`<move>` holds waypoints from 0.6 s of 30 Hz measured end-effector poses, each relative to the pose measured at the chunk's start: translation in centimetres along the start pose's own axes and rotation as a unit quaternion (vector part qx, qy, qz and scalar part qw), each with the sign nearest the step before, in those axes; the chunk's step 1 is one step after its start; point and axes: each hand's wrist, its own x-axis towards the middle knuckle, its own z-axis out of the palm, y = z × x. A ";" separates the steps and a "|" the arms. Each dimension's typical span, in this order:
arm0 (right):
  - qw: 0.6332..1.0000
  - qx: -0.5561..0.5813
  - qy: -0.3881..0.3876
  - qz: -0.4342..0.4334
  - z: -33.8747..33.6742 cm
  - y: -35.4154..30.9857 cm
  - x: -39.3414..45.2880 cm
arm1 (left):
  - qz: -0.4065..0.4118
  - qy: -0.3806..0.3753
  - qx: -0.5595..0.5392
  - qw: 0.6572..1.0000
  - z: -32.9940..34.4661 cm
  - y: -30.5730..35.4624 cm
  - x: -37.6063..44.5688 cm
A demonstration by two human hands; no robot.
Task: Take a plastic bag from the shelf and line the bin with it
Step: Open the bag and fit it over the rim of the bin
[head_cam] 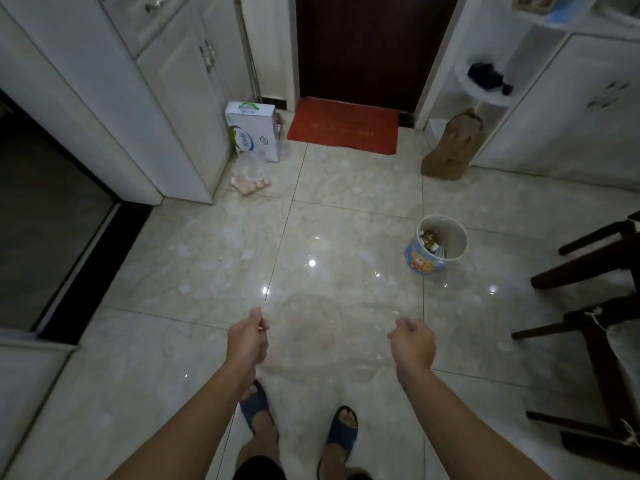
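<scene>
A thin, clear plastic bag [329, 334] is stretched in the air between my two hands, and the floor tiles show through it. My left hand [247, 339] pinches its left edge and my right hand [414, 341] grips its right edge, both at waist height above my feet. The bin [420, 263], a small round tub with a blue cartoon pattern and a white inside, stands on the floor ahead and to the right of my right hand. It holds some rubbish. The white corner shelf [485, 95] is at the far right, with a dark item on it.
A white carton [254, 131] and a clear bag of small items [251, 176] sit by the left cabinet. A red doormat [343, 128] lies before the dark door. A brown paper bag [450, 147] leans by the shelf. Dark wooden chairs [588, 258] stand at the right.
</scene>
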 end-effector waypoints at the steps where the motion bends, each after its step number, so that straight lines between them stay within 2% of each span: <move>1: 0.999 0.022 0.025 0.028 0.3 -0.1 0.7 | 0.000 -0.003 -0.007 1.000 0.0 0.2 0.5; 3: 0.997 0.039 0.042 0.057 0.9 -0.2 1.6 | 0.007 -0.017 0.018 1.000 -0.3 0.5 1.5; 6: 0.997 0.046 -0.021 0.059 2.4 -0.7 1.0 | -0.010 -0.061 0.071 0.996 -0.8 1.3 2.8; 10: 0.997 -0.004 -0.073 0.022 4.6 -1.6 -1.2 | -0.059 -0.109 0.064 0.990 -1.1 2.7 4.8; 13: 0.999 -0.044 -0.028 0.010 5.9 -1.9 -2.1 | -0.058 -0.144 0.074 0.985 -1.4 3.8 6.2; 18: 0.997 -0.078 0.020 0.005 6.7 -2.2 -2.8 | -0.009 -0.207 0.139 0.968 -1.8 4.4 7.4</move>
